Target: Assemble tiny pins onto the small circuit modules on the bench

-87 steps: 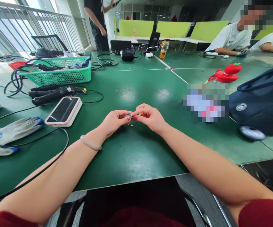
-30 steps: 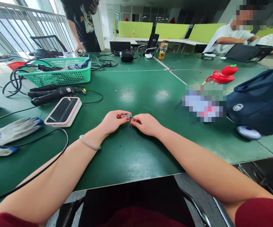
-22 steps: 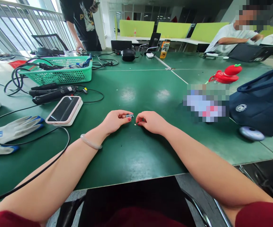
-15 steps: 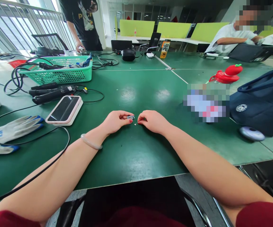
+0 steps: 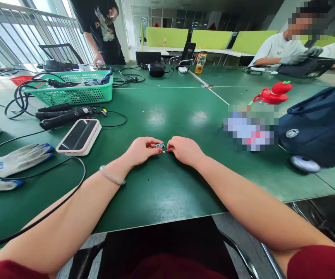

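Observation:
My left hand pinches a small dark piece with white markings between thumb and fingers, just above the green table. It looks flat; its exact kind is too small to tell. Close on its right, my right hand is closed in a pinch on a tiny thin pale piece, whose tip sticks out toward the left thumb. Whether the two pieces touch, I cannot tell. The right fingertips are partly hidden behind that hand.
At the left lie a phone, work gloves, black tools and a looping cable. Behind them stands a green basket. A red-lidded bottle and navy bag are on the right. Several people are around the table.
My right hand has moved slightly left, bringing the thin piece closer to the one in my left hand. The marked piece now shows a flatter face. A gloved hand at the back right has moved.

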### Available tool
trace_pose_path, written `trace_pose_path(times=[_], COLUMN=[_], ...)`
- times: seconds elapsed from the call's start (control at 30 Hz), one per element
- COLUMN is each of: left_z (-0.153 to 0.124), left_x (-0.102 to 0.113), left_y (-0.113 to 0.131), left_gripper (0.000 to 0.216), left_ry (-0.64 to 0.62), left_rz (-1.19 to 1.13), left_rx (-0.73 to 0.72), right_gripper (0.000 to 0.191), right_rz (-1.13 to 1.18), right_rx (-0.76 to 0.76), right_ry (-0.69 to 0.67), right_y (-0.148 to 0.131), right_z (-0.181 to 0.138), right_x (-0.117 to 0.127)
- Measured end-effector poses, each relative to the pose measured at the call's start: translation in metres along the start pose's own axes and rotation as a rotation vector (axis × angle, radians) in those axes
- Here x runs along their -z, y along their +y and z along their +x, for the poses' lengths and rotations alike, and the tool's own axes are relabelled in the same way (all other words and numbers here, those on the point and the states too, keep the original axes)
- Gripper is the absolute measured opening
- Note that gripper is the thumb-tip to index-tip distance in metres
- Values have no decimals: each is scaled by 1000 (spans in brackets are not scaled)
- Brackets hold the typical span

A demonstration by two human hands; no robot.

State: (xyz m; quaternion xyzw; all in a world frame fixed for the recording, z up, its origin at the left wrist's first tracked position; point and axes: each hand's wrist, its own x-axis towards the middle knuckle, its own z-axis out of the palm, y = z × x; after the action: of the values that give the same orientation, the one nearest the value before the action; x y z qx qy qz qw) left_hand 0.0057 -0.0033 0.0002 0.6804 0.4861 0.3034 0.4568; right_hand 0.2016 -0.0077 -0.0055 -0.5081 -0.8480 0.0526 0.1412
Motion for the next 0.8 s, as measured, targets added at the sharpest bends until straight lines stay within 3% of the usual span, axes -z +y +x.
trace_pose_path(times=[0.17,0.3,0.43,0.8], left_z=[0,0,0,0], left_x=[-1,-2,-3,-3], left_y=[1,0,1,1], left_gripper=[37,38,36,35], left_ry=[11,24,8,-4], left_rz=[7,4,10,58], left_rx=[8,14,5,-28], right_gripper=[16,15,16,19], right_rz=[83,193,182,96], right_rx=[-120,-57,38,56], right_ry=[151,262,247,183], right_y=[3,-6,-13,-15], right_z=[0,-1,-2,-2], right_x=[8,10,7,5])
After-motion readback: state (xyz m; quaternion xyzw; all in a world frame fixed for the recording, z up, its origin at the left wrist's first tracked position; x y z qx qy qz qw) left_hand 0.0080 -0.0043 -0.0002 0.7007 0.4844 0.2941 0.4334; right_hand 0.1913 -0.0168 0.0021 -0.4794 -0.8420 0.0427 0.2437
